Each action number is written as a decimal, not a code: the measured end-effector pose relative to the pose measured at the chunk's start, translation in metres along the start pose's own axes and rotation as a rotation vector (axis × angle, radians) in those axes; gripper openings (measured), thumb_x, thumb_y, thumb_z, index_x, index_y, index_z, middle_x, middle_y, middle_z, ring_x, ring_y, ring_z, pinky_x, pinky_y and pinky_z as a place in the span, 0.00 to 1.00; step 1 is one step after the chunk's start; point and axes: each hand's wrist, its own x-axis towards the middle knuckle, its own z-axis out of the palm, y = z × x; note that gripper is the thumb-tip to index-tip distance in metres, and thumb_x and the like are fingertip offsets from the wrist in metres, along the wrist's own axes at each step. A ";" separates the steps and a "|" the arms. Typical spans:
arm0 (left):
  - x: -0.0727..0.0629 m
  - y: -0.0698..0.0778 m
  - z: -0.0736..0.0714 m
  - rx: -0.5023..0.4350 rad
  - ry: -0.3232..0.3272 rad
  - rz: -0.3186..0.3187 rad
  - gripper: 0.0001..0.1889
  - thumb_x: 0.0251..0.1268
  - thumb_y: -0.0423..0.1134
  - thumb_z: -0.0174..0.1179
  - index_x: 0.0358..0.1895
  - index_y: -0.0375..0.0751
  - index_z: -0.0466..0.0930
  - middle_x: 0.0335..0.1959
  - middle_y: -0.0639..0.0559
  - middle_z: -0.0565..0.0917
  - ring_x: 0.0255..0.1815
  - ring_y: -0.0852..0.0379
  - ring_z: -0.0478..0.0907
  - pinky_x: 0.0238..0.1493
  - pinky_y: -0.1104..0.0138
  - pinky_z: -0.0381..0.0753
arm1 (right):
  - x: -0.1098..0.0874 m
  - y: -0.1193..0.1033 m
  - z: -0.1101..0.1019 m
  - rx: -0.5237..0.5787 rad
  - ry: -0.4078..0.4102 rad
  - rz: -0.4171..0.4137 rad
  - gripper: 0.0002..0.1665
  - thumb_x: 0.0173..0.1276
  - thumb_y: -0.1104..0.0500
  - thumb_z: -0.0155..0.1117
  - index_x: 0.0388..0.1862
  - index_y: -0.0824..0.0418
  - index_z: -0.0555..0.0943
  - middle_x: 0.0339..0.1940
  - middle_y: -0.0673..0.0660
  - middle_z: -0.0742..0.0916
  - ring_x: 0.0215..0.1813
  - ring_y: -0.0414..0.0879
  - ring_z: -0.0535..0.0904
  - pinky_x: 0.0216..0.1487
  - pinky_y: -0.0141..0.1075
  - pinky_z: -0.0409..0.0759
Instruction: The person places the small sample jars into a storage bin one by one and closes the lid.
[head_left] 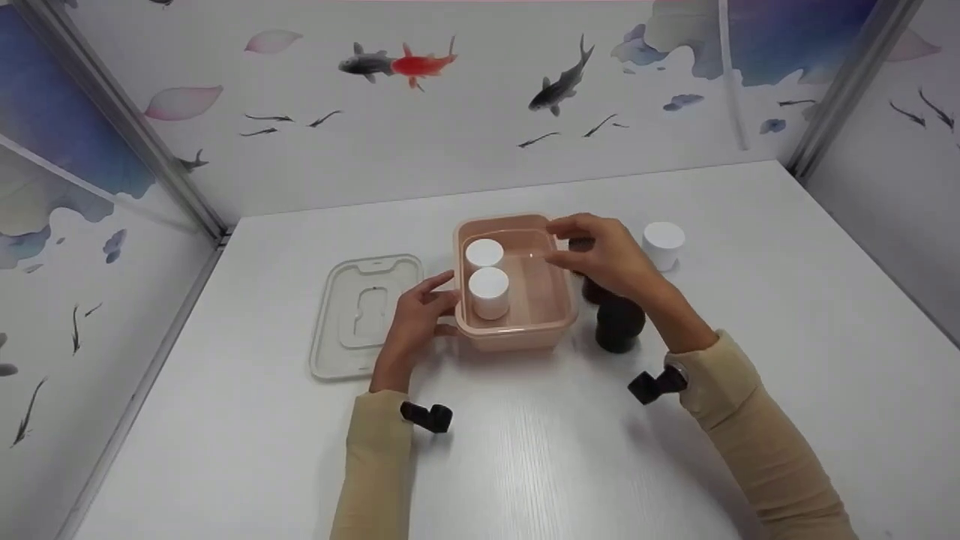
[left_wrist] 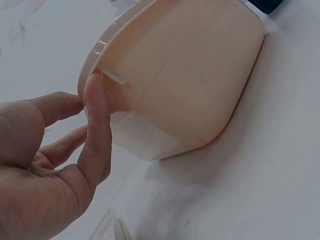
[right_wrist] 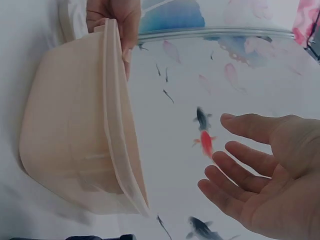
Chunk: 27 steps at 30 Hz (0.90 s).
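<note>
A pink plastic box (head_left: 517, 337) stands upright with its top uncovered. Two white jars (head_left: 489, 294) are inside it, one behind the other along the left wall. My left hand (head_left: 417, 315) grips the box's left rim; the left wrist view shows one finger on the outer wall just under the lip. Over the right rim hovers my right hand (head_left: 611, 259), its fingers spread and loosely bent, with nothing in them in the right wrist view. Below this hand, dark round-topped containers (head_left: 620, 324) stand in a row beside the box, partly hidden by the hand and forearm.
On the left, a translucent lid (head_left: 367, 315) lies flat on the white table (head_left: 480, 465), partly covered by the left hand. Another white jar (head_left: 664, 244) stands at the right, behind the right wrist. Panels printed with fish (head_left: 480, 150) border the back and sides.
</note>
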 end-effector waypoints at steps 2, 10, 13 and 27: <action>0.000 0.000 0.001 0.006 0.002 -0.003 0.24 0.72 0.40 0.60 0.70 0.51 0.73 0.56 0.41 0.85 0.48 0.50 0.87 0.34 0.66 0.89 | -0.003 0.004 -0.007 0.001 0.016 0.008 0.28 0.67 0.59 0.70 0.65 0.63 0.78 0.64 0.63 0.82 0.65 0.58 0.80 0.64 0.48 0.81; 0.000 0.000 0.001 0.005 0.005 -0.008 0.24 0.72 0.40 0.59 0.70 0.51 0.73 0.55 0.42 0.85 0.50 0.47 0.86 0.34 0.65 0.89 | -0.011 0.023 -0.030 0.047 0.057 -0.006 0.32 0.69 0.56 0.69 0.70 0.60 0.74 0.69 0.61 0.79 0.71 0.57 0.75 0.68 0.46 0.79; 0.000 0.000 0.001 -0.001 0.002 -0.008 0.24 0.72 0.39 0.59 0.70 0.51 0.73 0.55 0.41 0.85 0.50 0.46 0.86 0.34 0.65 0.89 | -0.010 0.032 -0.036 0.047 0.106 -0.032 0.33 0.68 0.55 0.70 0.70 0.61 0.73 0.70 0.61 0.78 0.72 0.56 0.72 0.72 0.49 0.75; -0.002 0.001 0.001 -0.014 -0.002 -0.014 0.24 0.72 0.39 0.60 0.70 0.51 0.73 0.57 0.40 0.84 0.49 0.49 0.86 0.32 0.67 0.88 | -0.008 0.076 -0.069 0.047 0.352 0.021 0.37 0.66 0.52 0.72 0.72 0.59 0.71 0.72 0.59 0.76 0.76 0.53 0.67 0.74 0.51 0.69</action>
